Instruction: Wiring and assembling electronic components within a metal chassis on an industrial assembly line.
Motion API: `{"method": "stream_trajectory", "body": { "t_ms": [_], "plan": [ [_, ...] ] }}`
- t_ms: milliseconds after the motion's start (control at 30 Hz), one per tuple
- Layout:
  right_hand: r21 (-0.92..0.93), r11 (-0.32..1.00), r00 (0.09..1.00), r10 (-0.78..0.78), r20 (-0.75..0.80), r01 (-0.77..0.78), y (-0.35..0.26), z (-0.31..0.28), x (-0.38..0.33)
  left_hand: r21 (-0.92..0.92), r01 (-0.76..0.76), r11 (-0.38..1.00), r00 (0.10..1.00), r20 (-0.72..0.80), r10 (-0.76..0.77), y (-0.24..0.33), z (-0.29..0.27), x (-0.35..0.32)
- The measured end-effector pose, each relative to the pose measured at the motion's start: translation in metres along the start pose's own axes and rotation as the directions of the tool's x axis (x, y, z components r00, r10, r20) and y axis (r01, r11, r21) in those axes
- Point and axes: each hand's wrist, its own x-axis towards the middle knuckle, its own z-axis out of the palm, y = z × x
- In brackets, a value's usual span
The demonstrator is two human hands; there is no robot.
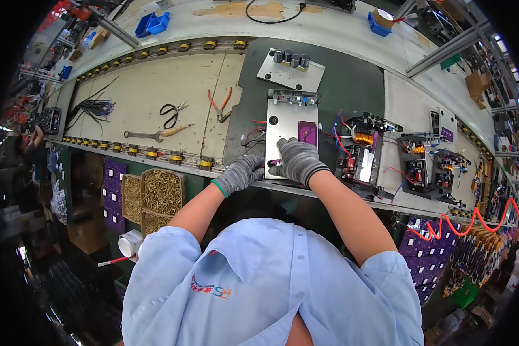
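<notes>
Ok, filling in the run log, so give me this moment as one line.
left hand: gloved, at near edge of metal plate | right hand: gloved, resting on plate by purple board | pliers, scissors: untouched

Grey knitted gloves with green cuffs cover the left hand [240, 173] and right hand [299, 160] above a silver metal chassis plate [287, 124] bearing a purple circuit board [307, 132]. Nearby: orange-handled pliers [219, 105], black-handled scissors [172, 113], brass-coloured screws in a tray [162, 191], a red coiled cable [473, 222].
</notes>
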Motion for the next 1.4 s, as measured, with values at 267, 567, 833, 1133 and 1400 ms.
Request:
{"method": "stream_trajectory", "body": {
  "t_ms": [267, 567, 833, 1133, 1400],
  "plan": [
    [-0.027, 1.000, 1.000, 0.001, 0.021, 0.000, -0.002, -0.002, -0.006, -0.166, -0.021, 0.986, 0.976, -0.216, -0.015, -0.010, 0.028, -0.016],
    [-0.027, 1.000, 0.999, 0.005, 0.037, -0.004, 0.002, 0.004, 0.006, -0.403, -0.031, 0.915, 0.985, -0.170, -0.041, -0.021, 0.021, -0.003],
    [-0.154, 0.977, 0.987, -0.135, 0.091, 0.148, -0.012, 0.005, 0.008, -0.583, -0.006, 0.812, 0.995, -0.082, -0.052, -0.016, 0.018, -0.001],
    [-0.133, 0.968, 0.976, -0.204, 0.080, 0.213, -0.014, 0.005, 0.015, -0.471, 0.183, 0.863, 0.959, -0.109, -0.262, -0.002, -0.016, 0.022],
    [-0.072, 0.983, 0.983, -0.173, -0.056, 0.168, 0.034, -0.040, -0.029, -0.379, 0.224, 0.898, 0.930, -0.191, -0.313, 0.010, -0.001, 0.029]
  ]
}}
